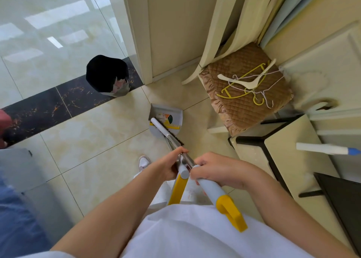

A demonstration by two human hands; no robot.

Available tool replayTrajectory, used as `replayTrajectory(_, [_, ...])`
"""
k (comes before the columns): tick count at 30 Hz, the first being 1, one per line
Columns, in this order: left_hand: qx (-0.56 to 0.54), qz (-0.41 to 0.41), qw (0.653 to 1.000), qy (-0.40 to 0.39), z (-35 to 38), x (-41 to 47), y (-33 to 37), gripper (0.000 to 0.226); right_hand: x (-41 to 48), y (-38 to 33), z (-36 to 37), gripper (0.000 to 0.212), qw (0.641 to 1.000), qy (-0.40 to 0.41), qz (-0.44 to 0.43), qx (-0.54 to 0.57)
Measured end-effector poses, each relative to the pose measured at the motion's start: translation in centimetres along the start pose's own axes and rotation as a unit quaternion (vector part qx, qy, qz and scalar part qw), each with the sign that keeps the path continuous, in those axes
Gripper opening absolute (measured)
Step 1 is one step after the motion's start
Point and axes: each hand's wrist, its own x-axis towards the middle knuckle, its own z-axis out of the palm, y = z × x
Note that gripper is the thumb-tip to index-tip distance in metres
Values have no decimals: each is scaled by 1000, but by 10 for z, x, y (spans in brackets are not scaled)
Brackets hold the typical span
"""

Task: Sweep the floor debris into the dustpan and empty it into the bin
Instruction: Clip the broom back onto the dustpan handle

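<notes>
A grey dustpan [176, 113] with a yellow comb edge stands on the tiled floor ahead of me, with paper scraps and an orange and dark piece of debris [166, 117] inside it. The broom head [162, 129], white with dark bristles, rests across the dustpan's mouth. My left hand [168, 165] grips the metal pole of one long handle just above its grey and yellow grip. My right hand [218, 170] grips the other handle, white with a yellow hook end [232, 212]. A bin with a black liner [107, 73] stands to the far left by the door frame.
A chair with a brown quilted cushion [248, 93] carrying several hangers stands to the right. A cream table with black legs [273, 156] lies close on my right. A door frame [136, 33] rises behind the bin. Another person's sleeve [17, 214] shows at the left edge.
</notes>
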Motion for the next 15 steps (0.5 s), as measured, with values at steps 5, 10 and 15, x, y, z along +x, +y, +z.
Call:
replayTrajectory(5, [-7, 5, 1000, 13, 0, -1, 13, 27, 1, 0, -3, 32, 999, -1, -16, 47])
replayTrajectory(10, [-17, 22, 999, 17, 8, -14, 29, 29, -2, -3, -7, 14, 995, -7, -40, 96])
replayTrajectory(15, [-31, 31, 999, 3, 18, -15, 45, 30, -4, -6, -20, 10, 981, 12, -51, 188])
